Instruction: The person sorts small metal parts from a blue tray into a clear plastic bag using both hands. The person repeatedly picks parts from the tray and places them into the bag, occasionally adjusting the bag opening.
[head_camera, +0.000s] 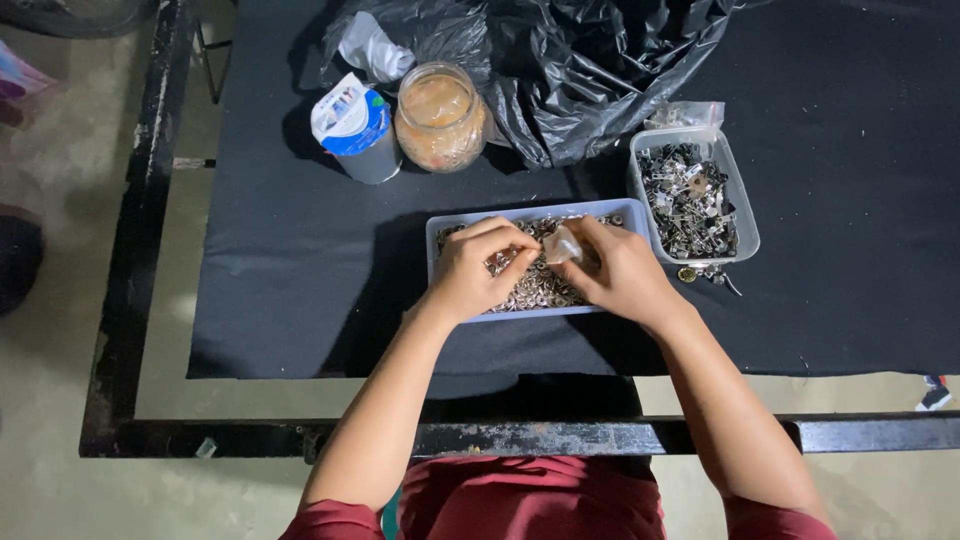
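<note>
Small clear bag (562, 246) pinched by right hand (622, 275); left hand (478, 268) grip contents hidden over ring tray (440, 232).

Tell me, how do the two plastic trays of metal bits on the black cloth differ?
The wide tray lies crosswise under both hands and holds small round silvery rings; the smaller tray lies lengthwise to its right, untouched, holding a tangle of larger, mixed metal pieces. A few pieces lie spilled beside the smaller tray, none by the wide one. Both are pale, rectangular and well filled.

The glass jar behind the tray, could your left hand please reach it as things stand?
Probably yes: the left hand rests in the tray, and bare black cloth lies between it and the jar.
</note>
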